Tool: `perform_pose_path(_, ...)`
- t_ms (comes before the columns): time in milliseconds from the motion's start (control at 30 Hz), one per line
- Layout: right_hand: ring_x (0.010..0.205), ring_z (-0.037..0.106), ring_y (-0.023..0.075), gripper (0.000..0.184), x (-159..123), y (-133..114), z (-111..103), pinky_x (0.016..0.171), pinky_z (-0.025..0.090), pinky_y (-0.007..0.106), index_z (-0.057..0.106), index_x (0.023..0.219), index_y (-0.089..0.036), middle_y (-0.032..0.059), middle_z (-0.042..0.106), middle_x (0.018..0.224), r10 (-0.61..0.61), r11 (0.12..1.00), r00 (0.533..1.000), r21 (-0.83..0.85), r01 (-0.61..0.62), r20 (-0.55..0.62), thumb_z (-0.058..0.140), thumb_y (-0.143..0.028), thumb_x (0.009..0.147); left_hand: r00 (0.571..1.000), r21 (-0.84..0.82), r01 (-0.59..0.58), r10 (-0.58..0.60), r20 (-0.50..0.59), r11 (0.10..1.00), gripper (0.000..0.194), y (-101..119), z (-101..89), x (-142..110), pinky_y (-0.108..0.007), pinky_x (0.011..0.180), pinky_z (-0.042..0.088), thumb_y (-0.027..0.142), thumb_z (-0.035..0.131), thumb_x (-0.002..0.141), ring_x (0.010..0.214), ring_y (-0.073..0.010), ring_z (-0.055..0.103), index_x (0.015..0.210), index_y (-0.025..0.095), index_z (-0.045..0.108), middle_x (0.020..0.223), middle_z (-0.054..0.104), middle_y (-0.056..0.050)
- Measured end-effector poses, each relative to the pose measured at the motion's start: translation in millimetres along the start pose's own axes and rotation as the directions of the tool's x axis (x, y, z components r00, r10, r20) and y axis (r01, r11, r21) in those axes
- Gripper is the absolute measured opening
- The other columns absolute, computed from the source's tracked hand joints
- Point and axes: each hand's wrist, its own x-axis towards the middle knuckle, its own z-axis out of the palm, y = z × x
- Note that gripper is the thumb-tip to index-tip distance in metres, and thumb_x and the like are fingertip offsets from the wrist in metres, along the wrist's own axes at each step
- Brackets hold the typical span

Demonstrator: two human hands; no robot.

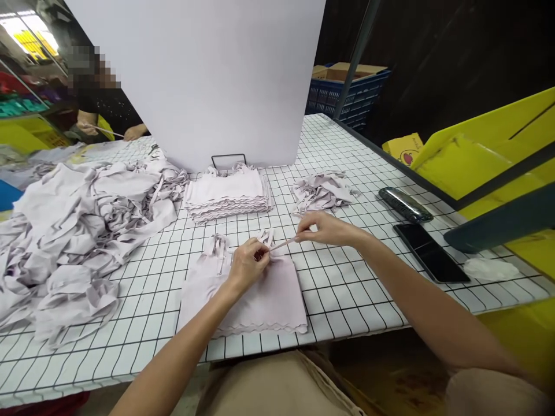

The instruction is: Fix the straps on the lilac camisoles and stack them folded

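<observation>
A pale pink camisole with a wavy hem lies flat before me on the grid-patterned table. My left hand is closed over its upper edge, pinching the near end of a thin strap. My right hand pinches the same strap farther out, so it stretches taut between both hands. Another pair of straps stands up at the garment's left shoulder. Behind it sits a neat stack of similar camisoles. What lies under my left fingers is hidden.
A large loose heap of pink garments covers the left side. A small pile of fabric strips, a glasses case and a phone lie to the right. A white board stands at the back. Another person's hands work at far left.
</observation>
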Motion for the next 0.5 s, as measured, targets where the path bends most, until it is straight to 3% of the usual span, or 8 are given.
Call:
perform_pose_path(133,0.085,0.059,0.0226,0.019,-11.9,-8.0,-9.3,0.088,0.045,0.046,0.079,0.079,-0.021,0.0059,0.070,0.080,-0.016,0.979,0.977,-0.200,-0.028,-0.214,0.072,-0.037,0.086,0.989,-0.110,0.137,-0.142,-0.043,0.984,0.011,15.2,-6.5,-0.9,-0.025,0.062,0.048,0.010,0.066,0.079,0.064,-0.0124,0.058,0.081,0.018,0.071,0.081,0.065,-0.002)
perform_pose_path(200,0.086,0.059,0.0228,0.016,-12.8,-19.2,1.0,0.098,0.040,0.056,0.078,0.079,-0.020,0.0049,0.071,0.078,-0.104,0.944,0.949,-0.329,0.001,-0.297,0.071,-0.031,0.089,0.962,-0.299,0.262,-0.275,0.002,0.917,0.008,32.3,-11.4,-2.5,-0.028,0.068,0.053,0.022,0.070,0.083,0.070,-0.0143,0.062,0.089,0.018,0.073,0.088,0.069,-0.005)
perform_pose_path(267,0.087,0.060,0.0235,0.019,-12.9,-33.5,19.5,0.104,0.037,0.062,0.076,0.076,-0.018,0.0050,0.072,0.075,-0.256,0.875,0.911,-0.478,0.076,-0.324,0.067,-0.023,0.092,0.883,-0.555,0.462,-0.414,0.219,0.692,0.027,50.4,-14.4,-3.3,-0.033,0.078,0.057,0.041,0.070,0.088,0.078,-0.0182,0.068,0.095,0.015,0.074,0.090,0.072,-0.009)
perform_pose_path(333,0.087,0.059,0.0249,0.024,-15.4,-47.4,41.6,0.104,0.039,0.063,0.074,0.074,-0.016,0.0069,0.072,0.072,-0.405,0.767,0.861,-0.626,0.138,-0.307,0.061,-0.015,0.094,0.762,-0.707,0.627,-0.446,0.469,0.327,0.045,63.3,-14.9,-2.2,-0.037,0.086,0.058,0.057,0.066,0.089,0.084,-0.0208,0.071,0.096,0.013,0.075,0.092,0.073,-0.012)
perform_pose_path(400,0.086,0.060,0.0259,0.025,-22.0,-56.7,61.0,0.102,0.042,0.063,0.074,0.078,-0.014,0.0092,0.071,0.074,-0.519,0.687,0.809,-0.699,0.201,-0.278,0.056,-0.016,0.096,0.703,-0.760,0.646,-0.438,0.560,0.066,0.042,68.3,-14.3,0.5,-0.033,0.080,0.060,0.054,0.073,0.084,0.079,-0.0183,0.070,0.091,0.012,0.074,0.090,0.074,-0.011)
perform_pose_path(433,0.086,0.061,0.0257,0.024,-26.3,-58.6,67.9,0.101,0.045,0.061,0.074,0.083,-0.014,0.0102,0.072,0.078,-0.560,0.683,0.782,-0.686,0.249,-0.273,0.056,-0.019,0.097,0.700,-0.780,0.625,-0.446,0.557,0.007,0.035,68.2,-14.3,1.8,-0.029,0.073,0.060,0.046,0.079,0.081,0.074,-0.0159,0.069,0.087,0.012,0.073,0.086,0.073,-0.009)
perform_pose_path(500,0.086,0.063,0.0239,0.023,-34.0,-56.8,75.0,0.092,0.053,0.051,0.075,0.095,-0.013,0.0114,0.073,0.087,-0.574,0.764,0.746,-0.548,0.341,-0.337,0.056,-0.027,0.099,0.706,-0.806,0.591,-0.466,0.533,-0.027,0.023,65.4,-15.2,3.1,-0.024,0.065,0.058,0.032,0.083,0.078,0.069,-0.0136,0.067,0.083,0.011,0.073,0.081,0.073,-0.007)
